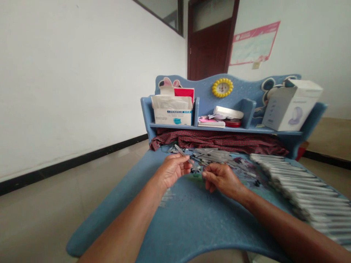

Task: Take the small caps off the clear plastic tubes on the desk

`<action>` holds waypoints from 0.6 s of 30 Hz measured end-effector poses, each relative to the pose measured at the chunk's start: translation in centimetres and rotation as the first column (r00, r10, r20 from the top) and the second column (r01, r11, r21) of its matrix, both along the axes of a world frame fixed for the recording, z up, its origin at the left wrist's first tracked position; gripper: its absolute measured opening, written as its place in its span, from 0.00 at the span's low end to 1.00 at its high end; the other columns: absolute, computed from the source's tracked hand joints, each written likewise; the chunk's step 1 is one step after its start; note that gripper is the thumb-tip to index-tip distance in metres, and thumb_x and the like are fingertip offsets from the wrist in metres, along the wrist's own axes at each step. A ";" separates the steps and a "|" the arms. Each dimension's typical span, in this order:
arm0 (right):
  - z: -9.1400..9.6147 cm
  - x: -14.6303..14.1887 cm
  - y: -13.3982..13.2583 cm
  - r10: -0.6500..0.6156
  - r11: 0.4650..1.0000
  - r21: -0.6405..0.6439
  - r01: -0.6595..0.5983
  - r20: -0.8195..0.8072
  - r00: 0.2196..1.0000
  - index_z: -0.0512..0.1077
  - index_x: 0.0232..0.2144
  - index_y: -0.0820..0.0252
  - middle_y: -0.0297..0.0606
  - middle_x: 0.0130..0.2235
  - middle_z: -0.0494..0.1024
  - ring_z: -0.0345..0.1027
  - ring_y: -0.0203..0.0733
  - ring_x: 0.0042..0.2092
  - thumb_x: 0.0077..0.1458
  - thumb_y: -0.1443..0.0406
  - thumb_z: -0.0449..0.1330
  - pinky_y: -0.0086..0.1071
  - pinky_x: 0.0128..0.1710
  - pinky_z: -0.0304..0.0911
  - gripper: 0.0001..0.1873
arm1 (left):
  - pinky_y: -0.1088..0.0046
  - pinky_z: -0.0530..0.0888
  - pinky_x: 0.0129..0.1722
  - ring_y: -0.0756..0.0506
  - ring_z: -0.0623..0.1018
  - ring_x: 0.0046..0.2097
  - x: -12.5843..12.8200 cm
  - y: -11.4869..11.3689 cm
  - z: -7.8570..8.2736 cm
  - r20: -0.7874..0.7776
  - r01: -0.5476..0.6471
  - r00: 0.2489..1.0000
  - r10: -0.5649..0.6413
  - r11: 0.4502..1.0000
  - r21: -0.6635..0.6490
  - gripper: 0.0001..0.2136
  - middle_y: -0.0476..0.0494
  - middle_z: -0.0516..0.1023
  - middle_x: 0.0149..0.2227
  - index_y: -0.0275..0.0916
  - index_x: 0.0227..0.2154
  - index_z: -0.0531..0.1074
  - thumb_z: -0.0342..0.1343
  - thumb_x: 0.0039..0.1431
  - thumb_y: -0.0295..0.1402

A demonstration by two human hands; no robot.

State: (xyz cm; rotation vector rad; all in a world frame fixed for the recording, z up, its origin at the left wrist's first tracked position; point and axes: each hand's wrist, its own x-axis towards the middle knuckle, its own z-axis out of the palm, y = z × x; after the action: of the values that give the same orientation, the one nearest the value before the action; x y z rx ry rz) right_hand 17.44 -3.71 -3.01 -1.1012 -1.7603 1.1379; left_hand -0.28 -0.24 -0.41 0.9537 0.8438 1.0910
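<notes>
Left hand [172,170] pinches a slender clear plastic tube [182,153] between thumb and fingertips. The tube is tilted, seemingly so that its near end meets the right hand [223,179]. That hand's fingertips are drawn together, and what they nip is too small to tell. Both hands sit just in front of a loose heap of grey tubes [216,155]. Right of the heap, a neat row of pale tubes [296,182] lies side by side, apparently kept apart. Behind the heap lies a red checked cloth [219,140], and beneath it is the blue plastic desk [192,219].
</notes>
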 end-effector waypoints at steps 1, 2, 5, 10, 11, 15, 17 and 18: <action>-0.1 -0.1 0.1 -0.018 1.000 0.024 0.017 0.007 1.000 0.63 0.23 0.61 0.30 0.17 0.68 0.61 0.31 0.17 0.49 0.52 0.52 0.24 0.18 0.58 0.17 | 0.78 0.71 0.21 0.52 0.74 0.22 0.1 -0.1 -0.1 -0.005 0.034 0.999 -0.034 0.999 -0.015 0.02 0.43 0.75 0.23 0.31 0.24 0.69 0.56 0.48 0.23; -0.1 -0.1 0.2 -0.037 0.998 0.051 0.036 0.017 0.999 0.63 0.23 0.61 0.30 0.16 0.68 0.61 0.31 0.17 0.49 0.52 0.52 0.24 0.18 0.57 0.17 | 0.78 0.71 0.21 0.51 0.74 0.22 0.3 -0.1 -0.2 -0.009 0.067 0.998 -0.067 0.997 -0.028 0.02 0.42 0.75 0.23 0.31 0.24 0.69 0.56 0.48 0.24; 0.2 0.0 0.3 -0.106 0.980 0.179 0.090 0.084 0.991 0.65 0.23 0.61 0.30 0.17 0.67 0.60 0.31 0.18 0.50 0.53 0.52 0.24 0.18 0.55 0.17 | 0.78 0.72 0.22 0.51 0.74 0.23 0.6 -0.3 -0.3 0.012 0.137 0.991 -0.136 0.989 -0.055 0.02 0.41 0.76 0.24 0.30 0.24 0.70 0.56 0.48 0.24; 1.1 0.7 0.5 -0.149 0.953 0.292 0.085 0.205 0.967 0.66 0.21 0.61 0.31 0.18 0.67 0.60 0.31 0.20 0.54 0.54 0.48 0.24 0.21 0.54 0.19 | 0.78 0.72 0.22 0.52 0.74 0.21 0.6 -0.2 0.2 0.152 0.047 0.988 -0.026 0.989 -0.138 0.04 0.42 0.76 0.22 0.30 0.24 0.71 0.53 0.51 0.23; 1.2 0.8 0.6 -0.148 0.955 0.287 0.074 0.244 0.959 0.67 0.22 0.61 0.31 0.18 0.68 0.60 0.31 0.20 0.54 0.55 0.48 0.24 0.21 0.54 0.18 | 0.78 0.72 0.21 0.53 0.74 0.21 0.5 -0.1 0.4 0.195 0.021 0.981 0.009 0.988 -0.154 0.04 0.43 0.75 0.22 0.30 0.24 0.70 0.53 0.52 0.23; 1.3 1.1 1.7 -0.208 0.942 0.335 0.032 0.505 0.838 0.71 0.29 0.60 0.32 0.21 0.71 0.64 0.33 0.24 0.51 0.61 0.51 0.24 0.25 0.54 0.11 | 0.80 0.72 0.21 0.53 0.73 0.20 -0.6 0.5 1.4 0.372 -0.112 0.913 0.168 0.979 -0.169 0.07 0.44 0.74 0.19 0.30 0.22 0.68 0.49 0.54 0.23; 1.2 0.8 2.4 -0.253 0.927 0.375 -0.002 0.628 0.736 0.72 0.31 0.58 0.34 0.26 0.74 0.66 0.35 0.29 0.50 0.63 0.51 0.25 0.28 0.55 0.11 | 0.82 0.72 0.21 0.54 0.73 0.21 -1.4 0.7 2.1 0.465 -0.187 0.854 0.233 0.972 -0.143 0.09 0.43 0.74 0.21 0.30 0.22 0.68 0.47 0.56 0.22; 1.1 0.5 2.8 -0.269 0.921 0.388 -0.023 0.678 0.684 0.72 0.31 0.58 0.35 0.28 0.75 0.67 0.36 0.32 0.50 0.64 0.51 0.25 0.29 0.55 0.11 | 0.83 0.72 0.21 0.55 0.73 0.21 -1.8 0.8 2.5 0.509 -0.222 0.821 0.257 0.966 -0.130 0.10 0.43 0.74 0.21 0.30 0.22 0.68 0.46 0.56 0.22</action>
State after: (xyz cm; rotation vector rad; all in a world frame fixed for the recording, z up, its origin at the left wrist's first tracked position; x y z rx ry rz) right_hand 17.96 -0.95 -1.89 -1.5199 -2.3165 0.2182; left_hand -2.04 0.54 2.07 0.4548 0.5461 1.4478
